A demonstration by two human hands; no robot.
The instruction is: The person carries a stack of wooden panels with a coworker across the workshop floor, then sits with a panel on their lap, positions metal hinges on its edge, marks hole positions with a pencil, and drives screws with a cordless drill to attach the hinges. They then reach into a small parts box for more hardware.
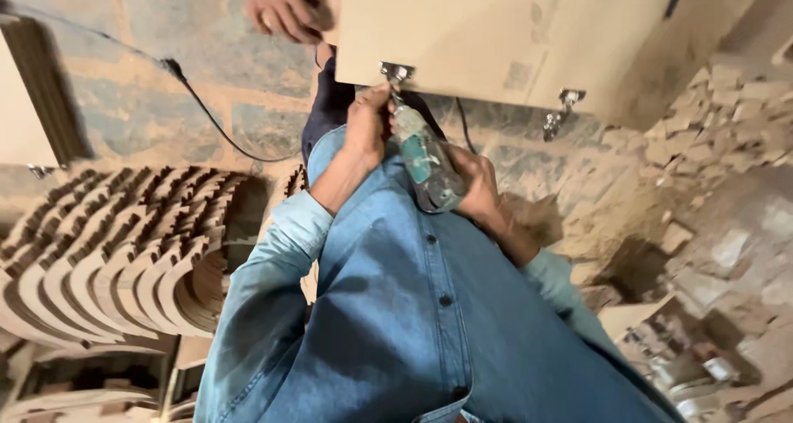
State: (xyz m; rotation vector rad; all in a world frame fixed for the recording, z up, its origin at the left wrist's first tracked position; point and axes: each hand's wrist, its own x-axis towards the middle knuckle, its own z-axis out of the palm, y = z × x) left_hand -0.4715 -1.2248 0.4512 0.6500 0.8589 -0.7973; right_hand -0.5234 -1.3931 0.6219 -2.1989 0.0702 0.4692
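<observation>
The person's left hand (368,125) is pinched closed up near the tip of a power drill (425,160), steadying the bit or a screw at a metal hinge (396,72) that sits on the lower edge of a pale wooden cabinet panel (496,30); exactly what the fingers pinch is too small to tell. The right hand (475,187) is clenched around the rear of the drill's teal and grey body, which points up toward the hinge. A second metal hinge (564,107) hangs further along the same edge, well apart from the first. At the panel's top left corner another person's hand (281,8) grips the board, apparently holding it steady. By the look of it, the step in hand is driving a fastener through the first hinge plate, and the next move calls for keeping the bit square to the plate and the panel from shifting while pressure is applied. A black cable (206,109) trails across the dusty floor (165,26), a stack of curved wooden cut-outs (124,249) lies to the left, and broken rubble (710,125) is heaped on the right.
</observation>
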